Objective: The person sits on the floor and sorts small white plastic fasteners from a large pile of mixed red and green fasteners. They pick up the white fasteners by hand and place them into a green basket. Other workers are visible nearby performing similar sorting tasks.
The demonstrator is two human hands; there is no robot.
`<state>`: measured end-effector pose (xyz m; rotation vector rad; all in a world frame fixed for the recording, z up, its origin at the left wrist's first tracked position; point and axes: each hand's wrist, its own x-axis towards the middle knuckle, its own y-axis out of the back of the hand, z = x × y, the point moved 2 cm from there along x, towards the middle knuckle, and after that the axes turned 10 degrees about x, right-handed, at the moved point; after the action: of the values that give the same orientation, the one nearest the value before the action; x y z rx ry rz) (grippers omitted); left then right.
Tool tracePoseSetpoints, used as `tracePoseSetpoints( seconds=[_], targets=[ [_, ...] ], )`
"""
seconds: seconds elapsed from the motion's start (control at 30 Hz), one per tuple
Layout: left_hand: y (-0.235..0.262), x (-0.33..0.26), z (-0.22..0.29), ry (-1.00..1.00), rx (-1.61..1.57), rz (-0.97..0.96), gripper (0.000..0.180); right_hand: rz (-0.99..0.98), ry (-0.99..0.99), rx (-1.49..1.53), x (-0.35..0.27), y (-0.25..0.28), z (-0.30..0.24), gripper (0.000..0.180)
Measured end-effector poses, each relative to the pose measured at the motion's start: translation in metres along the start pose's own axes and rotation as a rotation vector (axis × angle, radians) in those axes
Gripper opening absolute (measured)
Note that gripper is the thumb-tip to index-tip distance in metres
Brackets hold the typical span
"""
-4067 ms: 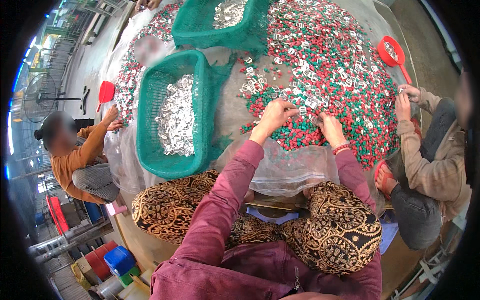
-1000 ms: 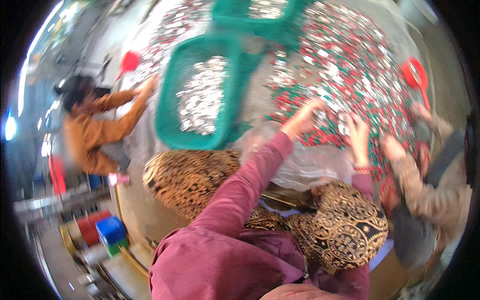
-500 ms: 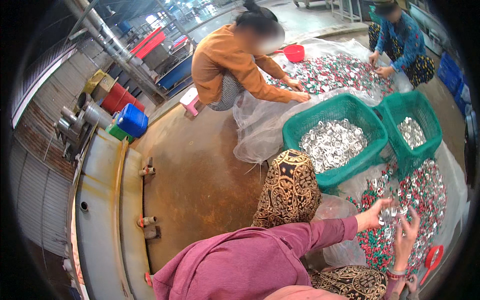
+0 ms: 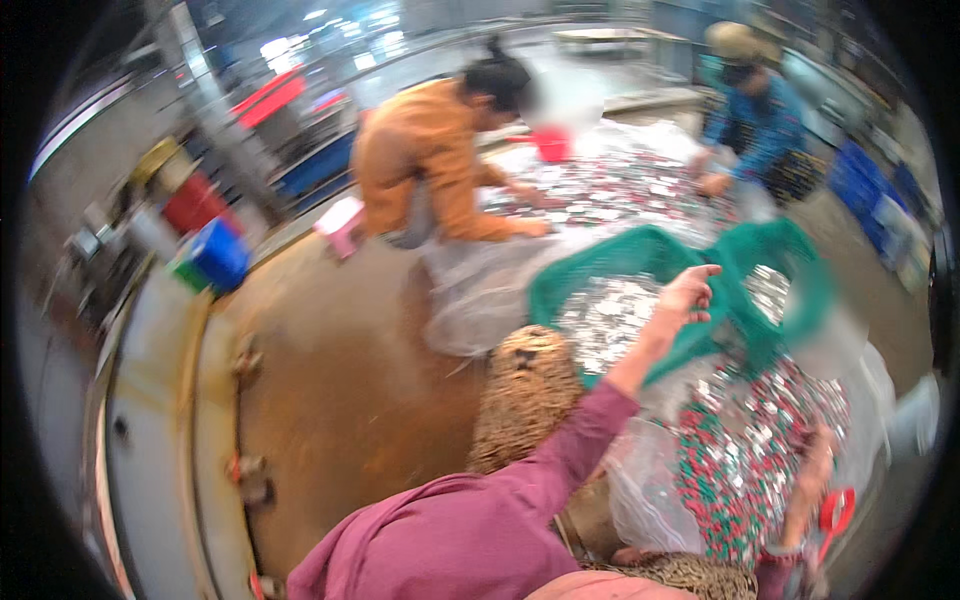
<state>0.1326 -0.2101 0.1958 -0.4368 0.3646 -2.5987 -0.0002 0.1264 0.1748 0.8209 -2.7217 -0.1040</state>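
Observation:
My left hand [image 4: 686, 298] is stretched out over the near right side of the large green mesh basket [image 4: 560, 262]. Its fingers are apart and slightly bent, with nothing visible in them. Inside that basket lies a heap of small silvery metal pieces [image 4: 607, 318]. Low at the right, my right hand [image 4: 818, 448] reaches over a spread pile of small red, green and silvery pieces [image 4: 740, 470]. Motion blurs its fingers, so what they hold cannot be made out. Close to my right wrist lies a red strainer-like tool with a handle [image 4: 836, 512].
A smaller green basket [image 4: 808, 262] with silvery pieces adjoins the large one. Beyond, a person in orange [image 4: 425, 150] and another in blue [image 4: 770, 120] crouch at a second pile [image 4: 620, 190] on white sheeting. A pink stool [image 4: 342, 226] and a long metal tank [image 4: 160, 440] are left.
My left hand has moved from beside my right hand, where it held silvery pieces, to over the large basket. My right hand has lowered toward the pile. The view has shifted and blurred.

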Motion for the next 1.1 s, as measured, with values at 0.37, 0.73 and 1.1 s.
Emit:
tracePoseSetpoints(
  seconds=[0.37, 0.73, 1.1],
  targets=[
    [-0.147, -0.108, 0.108, -0.579, -0.661, -2.082, 0.021, -0.163, -0.166, -0.156, -0.063, -0.024, -0.047, 0.034],
    [-0.123, -0.108, 0.079, -0.589, -0.398, -1.941, 0.015, -0.182, -0.141, -0.178, -0.067, -0.03, -0.007, 0.033],
    [-0.169, -0.07, 0.088, -0.453, -0.905, -0.338, 0.053, 0.443, -0.084, 0.28, -0.067, 0.01, 0.029, 0.041]
  ],
)
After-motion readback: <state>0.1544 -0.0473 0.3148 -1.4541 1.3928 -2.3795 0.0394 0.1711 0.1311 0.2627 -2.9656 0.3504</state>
